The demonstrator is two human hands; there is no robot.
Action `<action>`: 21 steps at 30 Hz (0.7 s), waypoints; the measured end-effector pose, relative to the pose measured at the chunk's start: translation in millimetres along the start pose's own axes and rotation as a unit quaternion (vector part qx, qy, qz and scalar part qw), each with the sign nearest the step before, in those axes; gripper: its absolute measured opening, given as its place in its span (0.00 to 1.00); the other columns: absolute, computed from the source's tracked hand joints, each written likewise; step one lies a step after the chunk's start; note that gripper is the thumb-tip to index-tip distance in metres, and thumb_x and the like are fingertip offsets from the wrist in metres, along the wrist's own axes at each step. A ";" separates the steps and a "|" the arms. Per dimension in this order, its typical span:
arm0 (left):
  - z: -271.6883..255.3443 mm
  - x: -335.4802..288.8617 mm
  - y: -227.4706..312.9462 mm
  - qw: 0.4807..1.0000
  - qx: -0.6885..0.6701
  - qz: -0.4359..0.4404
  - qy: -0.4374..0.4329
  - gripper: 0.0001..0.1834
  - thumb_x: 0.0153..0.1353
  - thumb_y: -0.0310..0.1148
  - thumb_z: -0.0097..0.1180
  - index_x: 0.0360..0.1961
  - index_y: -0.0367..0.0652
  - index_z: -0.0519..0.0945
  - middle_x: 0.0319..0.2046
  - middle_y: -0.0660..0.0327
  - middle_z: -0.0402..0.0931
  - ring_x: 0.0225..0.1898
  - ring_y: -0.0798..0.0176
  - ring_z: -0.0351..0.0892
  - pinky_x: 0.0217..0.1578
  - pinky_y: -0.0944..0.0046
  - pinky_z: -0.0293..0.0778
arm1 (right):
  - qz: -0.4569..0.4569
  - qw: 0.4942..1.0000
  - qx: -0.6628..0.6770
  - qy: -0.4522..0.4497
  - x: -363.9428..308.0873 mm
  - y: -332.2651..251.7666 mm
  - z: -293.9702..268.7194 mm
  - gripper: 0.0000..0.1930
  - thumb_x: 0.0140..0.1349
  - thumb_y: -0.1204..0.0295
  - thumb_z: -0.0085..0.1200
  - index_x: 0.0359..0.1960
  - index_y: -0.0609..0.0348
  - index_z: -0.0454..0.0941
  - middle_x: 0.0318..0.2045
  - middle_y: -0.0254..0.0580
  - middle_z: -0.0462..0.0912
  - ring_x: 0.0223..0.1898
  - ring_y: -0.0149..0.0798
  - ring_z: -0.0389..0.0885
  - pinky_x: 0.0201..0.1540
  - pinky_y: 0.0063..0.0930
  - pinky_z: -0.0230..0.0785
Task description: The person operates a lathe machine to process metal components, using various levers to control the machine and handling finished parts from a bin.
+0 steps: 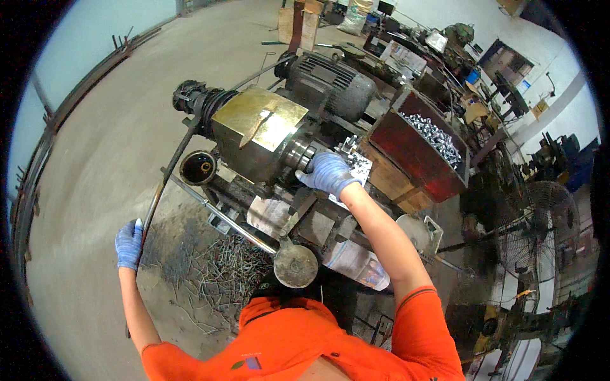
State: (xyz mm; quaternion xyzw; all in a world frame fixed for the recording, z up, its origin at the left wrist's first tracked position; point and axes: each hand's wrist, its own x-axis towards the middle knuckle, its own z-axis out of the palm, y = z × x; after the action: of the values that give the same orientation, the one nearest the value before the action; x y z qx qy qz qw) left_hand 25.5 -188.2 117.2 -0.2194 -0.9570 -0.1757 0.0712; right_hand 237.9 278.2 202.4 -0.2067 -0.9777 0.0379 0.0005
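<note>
My left hand (129, 245), in a blue knitted glove, is closed at the long metal lever (156, 198) that slants down from the machine's left end. At the spindle end of the machine, my right hand (328, 174), gloved alike, reaches to the shiny round chuck (297, 154). Its fingers curl in front of the chuck and its thumb points left; what they hold is hidden. The dark machine housing (251, 155) carries a brass-coloured cover plate (260, 117). Beside my right hand lies a bright metal tool block (359, 166).
A red bin (406, 143) full of small shiny metal parts stands right of the chuck. An electric motor (330, 86) sits behind the housing. A bar with a round disc (295, 265) juts toward me. Metal shavings (229, 270) litter the floor; a fan (537, 222) stands right.
</note>
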 end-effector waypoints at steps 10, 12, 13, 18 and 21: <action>-23.4 -32.1 4.1 0.996 0.071 0.008 -0.061 0.19 0.59 0.50 0.47 0.35 0.45 0.79 0.28 0.51 0.78 0.32 0.46 0.77 0.35 0.50 0.70 | 0.015 0.997 -0.008 -0.079 8.2 -8.9 -13.6 0.28 0.47 0.43 0.53 0.29 0.59 0.81 0.27 0.54 0.80 0.32 0.52 0.80 0.40 0.38 0.71; -19.1 -36.9 1.7 0.994 0.089 -0.015 -0.070 0.18 0.58 0.49 0.49 0.32 0.45 0.79 0.27 0.50 0.78 0.31 0.47 0.78 0.34 0.50 0.71 | -0.001 0.996 -0.041 -0.078 7.9 -14.2 -17.8 0.31 0.48 0.41 0.50 0.32 0.61 0.81 0.30 0.56 0.81 0.35 0.52 0.80 0.43 0.39 0.70; -16.6 -37.8 -0.5 0.992 0.098 -0.026 -0.074 0.18 0.57 0.49 0.50 0.31 0.45 0.79 0.27 0.50 0.78 0.31 0.47 0.78 0.34 0.50 0.71 | 0.009 0.996 -0.002 -0.088 7.1 -14.6 -18.3 0.32 0.48 0.40 0.50 0.33 0.61 0.80 0.30 0.56 0.81 0.34 0.52 0.80 0.44 0.40 0.69; 15.1 5.3 -25.6 0.977 0.206 0.030 -0.054 0.08 0.52 0.37 0.52 0.26 0.45 0.75 0.23 0.52 0.77 0.28 0.48 0.78 0.30 0.50 0.70 | 0.001 0.998 -0.014 -0.057 8.0 -12.1 -11.4 0.30 0.48 0.41 0.52 0.29 0.62 0.80 0.26 0.56 0.80 0.31 0.54 0.79 0.40 0.41 0.70; 21.4 61.9 -117.8 0.961 0.253 0.106 0.031 0.04 0.50 0.33 0.52 0.26 0.46 0.74 0.20 0.54 0.76 0.24 0.49 0.77 0.26 0.52 0.70 | -0.016 1.000 0.005 0.024 7.1 -13.3 2.9 0.29 0.47 0.42 0.54 0.21 0.63 0.80 0.21 0.55 0.79 0.27 0.54 0.78 0.35 0.40 0.71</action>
State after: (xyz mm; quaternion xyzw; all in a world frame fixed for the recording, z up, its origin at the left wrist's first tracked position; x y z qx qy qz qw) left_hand -83.5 -255.1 74.6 -0.2890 -0.9389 0.0739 0.1719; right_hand 226.0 268.8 200.4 -0.1923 -0.9803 0.0379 0.0258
